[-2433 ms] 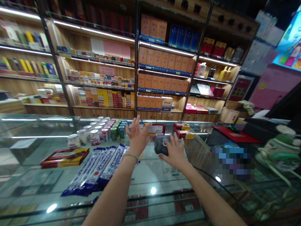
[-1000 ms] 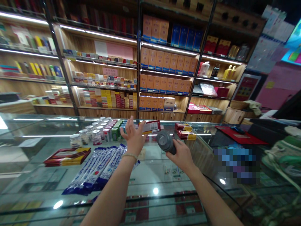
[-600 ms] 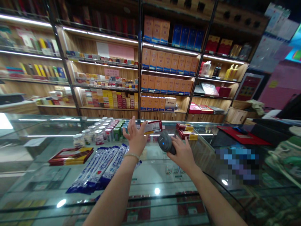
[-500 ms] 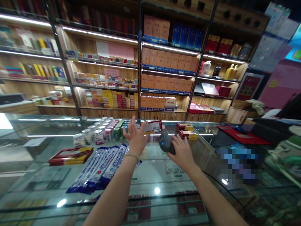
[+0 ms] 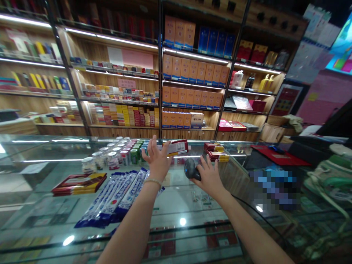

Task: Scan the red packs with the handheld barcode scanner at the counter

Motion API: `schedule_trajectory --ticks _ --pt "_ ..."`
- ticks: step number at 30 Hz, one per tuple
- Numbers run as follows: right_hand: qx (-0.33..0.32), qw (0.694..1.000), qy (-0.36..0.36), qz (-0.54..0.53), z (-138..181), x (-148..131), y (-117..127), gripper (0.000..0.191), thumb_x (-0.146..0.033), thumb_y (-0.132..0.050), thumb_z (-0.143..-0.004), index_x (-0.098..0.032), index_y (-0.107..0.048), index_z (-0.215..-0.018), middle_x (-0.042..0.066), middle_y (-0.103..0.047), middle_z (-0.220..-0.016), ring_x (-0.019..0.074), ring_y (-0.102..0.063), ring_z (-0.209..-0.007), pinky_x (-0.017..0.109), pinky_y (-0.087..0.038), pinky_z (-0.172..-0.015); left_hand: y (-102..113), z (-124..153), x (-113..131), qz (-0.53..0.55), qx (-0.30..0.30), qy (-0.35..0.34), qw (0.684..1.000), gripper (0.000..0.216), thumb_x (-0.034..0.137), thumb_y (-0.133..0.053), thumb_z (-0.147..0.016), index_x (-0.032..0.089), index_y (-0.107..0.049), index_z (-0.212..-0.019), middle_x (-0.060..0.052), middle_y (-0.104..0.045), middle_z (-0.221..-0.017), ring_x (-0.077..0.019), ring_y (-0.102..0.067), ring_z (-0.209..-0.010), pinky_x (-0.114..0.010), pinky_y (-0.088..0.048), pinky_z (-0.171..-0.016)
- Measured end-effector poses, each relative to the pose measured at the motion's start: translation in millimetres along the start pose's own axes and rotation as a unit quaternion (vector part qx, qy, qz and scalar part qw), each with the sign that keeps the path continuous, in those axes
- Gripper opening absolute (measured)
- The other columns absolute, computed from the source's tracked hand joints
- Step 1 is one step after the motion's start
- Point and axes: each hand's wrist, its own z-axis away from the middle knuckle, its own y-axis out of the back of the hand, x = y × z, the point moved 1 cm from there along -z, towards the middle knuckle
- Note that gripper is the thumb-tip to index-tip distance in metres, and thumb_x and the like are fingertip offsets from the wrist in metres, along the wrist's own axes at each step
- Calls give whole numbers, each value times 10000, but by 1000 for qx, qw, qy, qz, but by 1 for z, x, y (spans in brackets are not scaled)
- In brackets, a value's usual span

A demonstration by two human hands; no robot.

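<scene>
My left hand (image 5: 157,161) is raised over the glass counter, gripping a flat red-and-yellow chocolate bar (image 5: 178,147) between thumb and fingers. The bar's pale back, printed with a barcode, faces me. To its right, my right hand (image 5: 208,176) is wrapped around a dark barcode scanner (image 5: 190,168) with a small blue light. The scanner's head sits just below the bar, apart from it. Blue-and-white long snack packets (image 5: 118,200) lie fanned out beneath my left forearm. Left of them is a stack of red-and-yellow chocolate bars (image 5: 78,184).
Several small jars (image 5: 113,160) and cans stand in rows on the counter's far left. More red-and-yellow packs (image 5: 216,152) are stacked beyond my right hand. A black cable (image 5: 254,212) runs across the glass at right, near a red mat (image 5: 280,156). Stocked shelves (image 5: 189,126) line the wall.
The scanner has tilted slightly, its head turning a little left and down. The bar stays in my left hand at nearly the same place. My view has shifted slightly to the right.
</scene>
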Motion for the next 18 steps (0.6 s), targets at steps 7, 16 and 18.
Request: schedule_trajectory --ticks 7,16,18 --pt "-39 999 9 -4 0 -3 4 506 -619 -732 -856 -201 -709 -1141 223 -313 -1694 498 -158 -1592 789 -95 -1207 5 0 2 5 -7 6 1000 679 256 -841 -771 352 -620 -1406 -195 -218 -1728 -393 -228 -1590 -726 -144 -1219" --pt "-123 990 -40 -60 -12 6 7 698 -772 -540 -909 -202 -652 -1297 193 -326 -1697 423 -151 -1615 759 -20 -1235 6 -1 2 23 -14 8 1000 613 287 -794 -830 341 -621 -1415 -191 -198 -1735 -401 -211 -1596 -717 -129 -1233" --pt "-107 986 -90 -93 -24 12 6 657 -706 -516 -956 -215 -595 -1386 170 -352 -1690 400 -181 -1613 755 -65 -1238 6 -1 2 21 -16 7 1000 634 273 -805 -816 341 -618 -1418 -186 -200 -1736 -397 -207 -1597 -714 -127 -1236"
